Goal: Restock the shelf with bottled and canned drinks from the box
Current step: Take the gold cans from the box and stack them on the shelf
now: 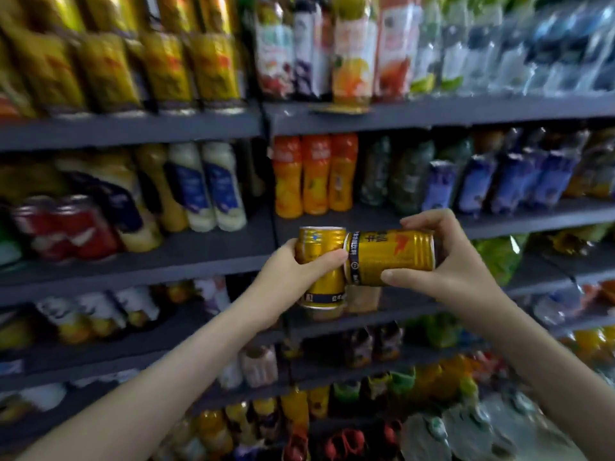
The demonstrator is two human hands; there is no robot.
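My left hand point(293, 271) grips an upright gold can point(321, 261) around its middle, in front of the dark grey shelf point(206, 251). My right hand point(456, 261) holds a second gold can point(392, 257) lying on its side, thumb below and fingers over the top. One end of the sideways can touches the upright can's side. Both cans hang in the air at the centre of the view, level with the second shelf from the top. A row of matching gold cans point(159, 68) stands on the top shelf at the left. The box is out of view.
Orange bottles point(312, 174), white bottles point(206, 188) and red cans point(66, 227) stand on the middle shelf. Blue-labelled bottles point(499, 181) fill its right side. Juice bottles point(332, 48) line the top shelf. Lower shelves hold more bottles.
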